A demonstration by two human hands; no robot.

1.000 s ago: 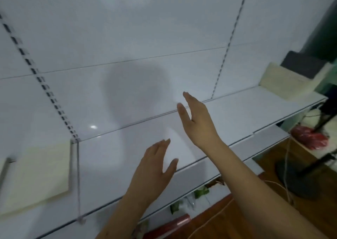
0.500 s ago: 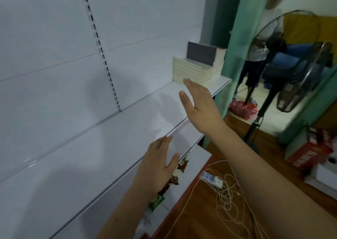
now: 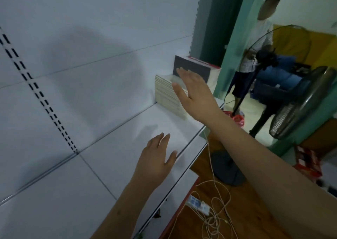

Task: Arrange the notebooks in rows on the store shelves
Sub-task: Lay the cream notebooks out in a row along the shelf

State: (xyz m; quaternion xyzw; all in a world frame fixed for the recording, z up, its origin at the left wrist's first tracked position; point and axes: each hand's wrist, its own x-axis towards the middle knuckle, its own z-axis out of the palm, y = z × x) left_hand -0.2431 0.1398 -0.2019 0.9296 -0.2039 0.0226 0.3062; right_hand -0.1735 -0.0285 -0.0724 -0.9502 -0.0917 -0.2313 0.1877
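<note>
The notebooks are stacked at the shelf's far end. Both hands, right hand and left hand, are released and hold nothing. A hasty reach may topple the stack.

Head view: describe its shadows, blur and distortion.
Head view: dim, cool light; a large soft shadow falls on the back panel, fainter ones on the shelf under the left hand; the right hand and notebook stack look motion-softened; wide-angle bending curves the fan at the edge.
</note>
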